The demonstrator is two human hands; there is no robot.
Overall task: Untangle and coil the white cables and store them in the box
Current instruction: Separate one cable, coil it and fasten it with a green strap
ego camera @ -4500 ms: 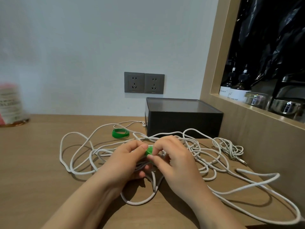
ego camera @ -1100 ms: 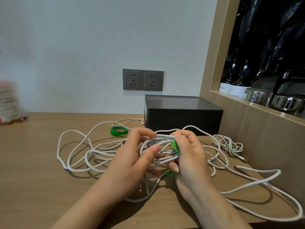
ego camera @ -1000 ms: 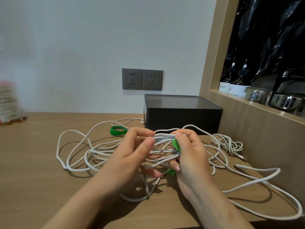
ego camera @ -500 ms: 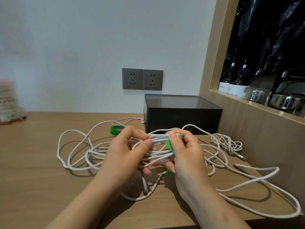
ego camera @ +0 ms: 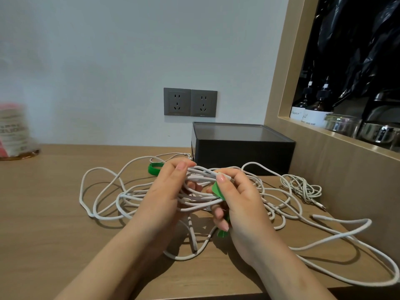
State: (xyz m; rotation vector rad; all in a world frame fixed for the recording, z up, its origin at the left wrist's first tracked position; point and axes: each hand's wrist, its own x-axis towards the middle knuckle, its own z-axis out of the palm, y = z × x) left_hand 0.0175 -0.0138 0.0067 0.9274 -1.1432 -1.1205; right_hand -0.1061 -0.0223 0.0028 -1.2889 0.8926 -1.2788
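My left hand (ego camera: 166, 195), in the middle of the frame, has its fingers curled round a bunch of the cables (ego camera: 201, 201), thumb tip resting on top of the strands. My right hand (ego camera: 240, 204), just right of it, pinches a plug end of the cables between thumb and forefinger. A green strap (ego camera: 217, 190) is caught under that thumb, and its other end shows below my little finger. The bunch is held between both hands, above the table (ego camera: 43, 213).

The rest of the cables lies loose on the wood. Loops spread out left of centre, one loop lies below my hands, and a long run sweeps to the lower right corner. A thin cable (ego camera: 303, 187) lies in its own small tangle at centre right.

The box (ego camera: 242, 156) stands behind my hands by the back wall; I cannot tell whether its top is open. A green ring (ego camera: 154, 168) lies just left of the box, partly behind my left hand. Two sockets (ego camera: 190, 102) sit on the wall above.
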